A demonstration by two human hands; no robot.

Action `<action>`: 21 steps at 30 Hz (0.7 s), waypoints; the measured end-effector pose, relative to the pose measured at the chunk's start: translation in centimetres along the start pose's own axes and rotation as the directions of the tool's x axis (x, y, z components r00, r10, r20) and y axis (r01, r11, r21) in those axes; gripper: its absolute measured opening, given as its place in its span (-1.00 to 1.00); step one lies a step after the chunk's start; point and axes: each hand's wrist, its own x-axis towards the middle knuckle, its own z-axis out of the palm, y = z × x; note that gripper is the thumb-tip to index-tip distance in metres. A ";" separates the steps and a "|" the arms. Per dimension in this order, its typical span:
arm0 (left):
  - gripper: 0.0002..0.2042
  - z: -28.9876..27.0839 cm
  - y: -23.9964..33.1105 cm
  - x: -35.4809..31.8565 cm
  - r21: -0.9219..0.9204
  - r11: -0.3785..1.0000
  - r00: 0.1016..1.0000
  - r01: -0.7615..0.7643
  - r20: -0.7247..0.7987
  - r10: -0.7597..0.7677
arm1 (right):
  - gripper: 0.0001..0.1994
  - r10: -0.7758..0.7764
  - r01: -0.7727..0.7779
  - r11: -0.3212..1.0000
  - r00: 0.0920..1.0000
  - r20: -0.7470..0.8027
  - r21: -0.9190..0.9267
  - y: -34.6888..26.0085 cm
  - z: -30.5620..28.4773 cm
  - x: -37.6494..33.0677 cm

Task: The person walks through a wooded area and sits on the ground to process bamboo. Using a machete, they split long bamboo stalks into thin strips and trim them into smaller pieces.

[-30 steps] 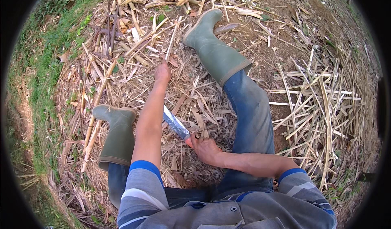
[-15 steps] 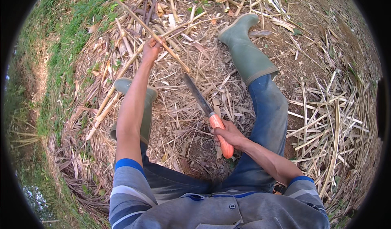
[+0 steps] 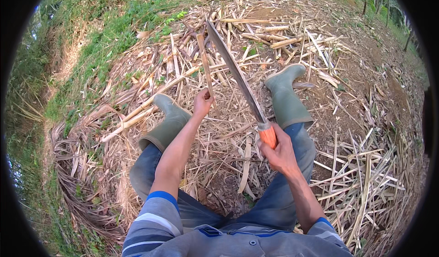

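My left hand [image 3: 202, 103] is closed around a pale split stick [image 3: 205, 63], which stands nearly upright in the view with its lower end just below my fingers. In my right hand [image 3: 280, 153] is a machete [image 3: 240, 76], gripped by its orange handle [image 3: 267, 137]. Its long dark blade slants up and to the left, the tip beyond the stick's top end. A gap separates blade and stick at my left hand's height. My fingers hide part of the handle and part of the stick.
My legs in green rubber boots [image 3: 289, 99] are spread to both sides. Dry shavings and strips cover the ground between them. Split strips [image 3: 361, 184] lie piled at the right, and cut sticks [image 3: 274, 35] lie beyond the boots. Green grass [image 3: 105, 42] grows at the far left.
The machete has risen and swung farther forward. My left hand has come nearer and to the right with the stick, which is now more upright. The view has tilted up.
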 end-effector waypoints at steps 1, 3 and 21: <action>-0.86 0.8 0.2 -1.0 0.034 0.999 0.999 -0.035 -0.036 0.036 | -0.64 0.038 -0.038 0.999 0.999 0.016 0.021 -2.5 -0.2 1.1; -0.84 1.8 1.8 -2.2 -0.012 0.999 0.997 -0.039 -0.069 0.039 | -0.61 0.029 -0.029 0.999 1.000 0.012 0.024 -4.9 -0.1 3.3; -0.85 2.2 3.1 -4.8 -0.028 0.994 0.983 -0.107 -0.154 0.102 | -0.58 -0.154 0.151 0.980 0.988 -0.011 -0.128 -6.6 3.2 8.9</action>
